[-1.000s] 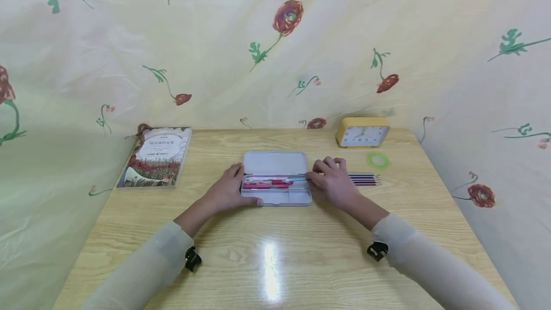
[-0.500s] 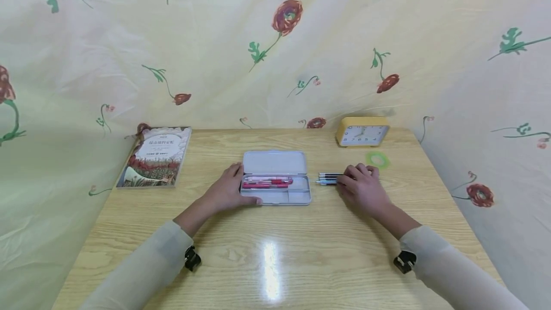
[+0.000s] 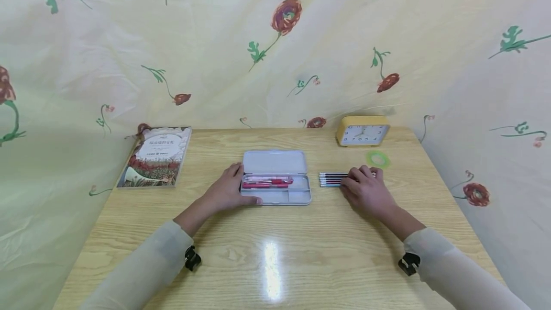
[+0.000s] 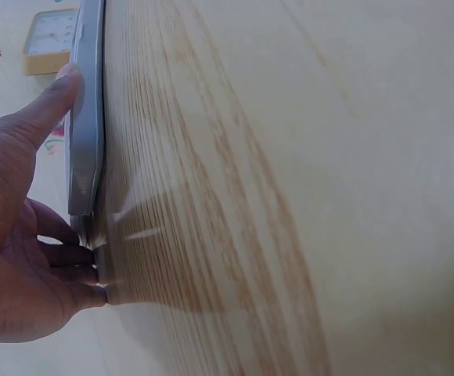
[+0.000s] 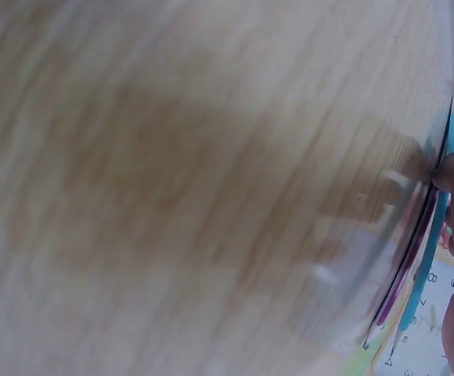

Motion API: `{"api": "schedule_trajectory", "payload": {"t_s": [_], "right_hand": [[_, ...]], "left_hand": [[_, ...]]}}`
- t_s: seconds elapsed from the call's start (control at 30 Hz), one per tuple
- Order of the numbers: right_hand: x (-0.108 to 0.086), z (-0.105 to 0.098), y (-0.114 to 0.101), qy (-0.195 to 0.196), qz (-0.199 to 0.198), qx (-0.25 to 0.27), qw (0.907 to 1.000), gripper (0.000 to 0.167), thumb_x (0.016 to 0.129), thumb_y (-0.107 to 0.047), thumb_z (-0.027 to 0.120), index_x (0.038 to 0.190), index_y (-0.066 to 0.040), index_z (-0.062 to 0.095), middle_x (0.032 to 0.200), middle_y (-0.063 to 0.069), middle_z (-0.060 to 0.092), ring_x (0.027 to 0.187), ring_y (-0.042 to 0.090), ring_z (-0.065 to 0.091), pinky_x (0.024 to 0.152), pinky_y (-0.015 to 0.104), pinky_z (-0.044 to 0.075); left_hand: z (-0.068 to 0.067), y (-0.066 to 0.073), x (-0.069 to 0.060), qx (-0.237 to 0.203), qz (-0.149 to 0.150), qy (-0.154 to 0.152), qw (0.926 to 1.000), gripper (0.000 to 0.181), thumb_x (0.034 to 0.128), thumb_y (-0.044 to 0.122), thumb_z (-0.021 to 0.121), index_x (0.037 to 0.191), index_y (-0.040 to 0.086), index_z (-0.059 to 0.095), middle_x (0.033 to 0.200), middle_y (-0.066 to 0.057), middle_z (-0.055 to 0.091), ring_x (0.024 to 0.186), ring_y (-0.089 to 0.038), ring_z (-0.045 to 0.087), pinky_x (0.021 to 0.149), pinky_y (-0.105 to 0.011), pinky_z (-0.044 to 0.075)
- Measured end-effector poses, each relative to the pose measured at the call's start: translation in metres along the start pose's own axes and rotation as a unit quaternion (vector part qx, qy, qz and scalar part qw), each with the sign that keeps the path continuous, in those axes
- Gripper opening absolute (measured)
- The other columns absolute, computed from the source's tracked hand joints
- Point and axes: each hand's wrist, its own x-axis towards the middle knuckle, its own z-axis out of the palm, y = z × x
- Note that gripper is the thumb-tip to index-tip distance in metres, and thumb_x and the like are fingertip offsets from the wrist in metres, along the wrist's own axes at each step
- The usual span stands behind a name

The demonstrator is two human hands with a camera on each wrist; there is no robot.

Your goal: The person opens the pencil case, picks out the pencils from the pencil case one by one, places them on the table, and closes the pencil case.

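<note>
A shallow grey-white pencil case (image 3: 275,198) lies with its lid raised in the head view. Several pink and red pens (image 3: 267,183) are in its back compartment. My left hand (image 3: 225,189) grips the case's left end, thumb along the front rim and fingers at the side, as the left wrist view confirms. To the right of the case, my right hand (image 3: 368,189) pinches a light-blue pencil (image 5: 429,258) at the front of a row of dark pencils (image 3: 333,175). The hand covers much of that row in the head view.
A yellow alarm clock (image 3: 363,131) stands at the back right against the flowered cloth. A green ring-shaped item (image 3: 378,159) lies in front of it. At the back left is a book (image 3: 156,157). The wooden table (image 3: 232,262) reflects a bright light.
My right hand has moved right, carrying the light-blue pencil from over the case to the front of the dark pencil row. My left hand stays on the case.
</note>
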Motion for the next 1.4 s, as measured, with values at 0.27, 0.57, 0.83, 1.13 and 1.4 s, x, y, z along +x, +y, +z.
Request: {"api": "schedule_trajectory", "payload": {"t_s": [0.27,0.57,0.83,1.13,1.4], "right_hand": [[-0.001,-0.001,0.002,-0.004,-0.004,-0.008,0.9999,0.021,0.086,-0.016,0.093,0.101,-0.011,0.08,0.099,0.008,0.067,0.094,0.031,0.056,0.086,0.063,0.045],[-0.002,-0.001,0.002,-0.013,0.002,-0.008,0.9999,0.021,0.086,-0.016,0.093,0.102,-0.011,0.08,0.1,0.008,0.068,0.096,0.031,0.056,0.087,0.063,0.045],[0.011,-0.005,-0.009,-0.046,0.034,0.016,0.9982,0.019,0.092,-0.021,0.09,0.106,-0.012,0.081,0.102,0.006,0.068,0.097,0.029,0.056,0.092,0.063,0.044],[0.06,0.008,-0.048,-0.082,-0.005,0.06,0.9948,0.021,0.101,-0.025,0.083,0.117,-0.012,0.081,0.11,0.006,0.076,0.106,0.029,0.065,0.099,0.065,0.051],[0.082,0.016,-0.071,-0.089,-0.041,0.068,0.9928,0.025,0.099,-0.029,0.085,0.116,-0.01,0.083,0.106,0.005,0.076,0.099,0.025,0.061,0.093,0.056,0.051]], "left_hand": [[0.0,0.0,0.001,-0.009,0.007,0.006,0.9999,0.138,0.0836,0.071,0.088,0.174,-0.005,0.017,0.183,-0.025,0.019,0.17,-0.046,0.023,0.132,-0.063,0.035],[0.001,-0.001,0.001,-0.01,0.011,0.008,0.9999,0.138,0.0841,0.071,0.087,0.174,-0.006,0.017,0.183,-0.025,0.02,0.17,-0.046,0.024,0.133,-0.062,0.035],[0.002,-0.001,0.001,-0.007,0.01,0.007,0.9999,0.138,0.0842,0.072,0.087,0.174,-0.005,0.016,0.183,-0.024,0.019,0.17,-0.045,0.023,0.133,-0.061,0.035],[0.0,0.0,0.0,-0.001,-0.002,0.002,1.0,0.139,0.0831,0.074,0.086,0.175,-0.003,0.015,0.184,-0.024,0.017,0.171,-0.044,0.02,0.134,-0.061,0.033],[0.0,0.0,0.0,-0.006,-0.007,0.001,1.0,0.139,0.0834,0.073,0.087,0.176,-0.002,0.015,0.185,-0.024,0.015,0.172,-0.044,0.019,0.134,-0.061,0.032]]}}
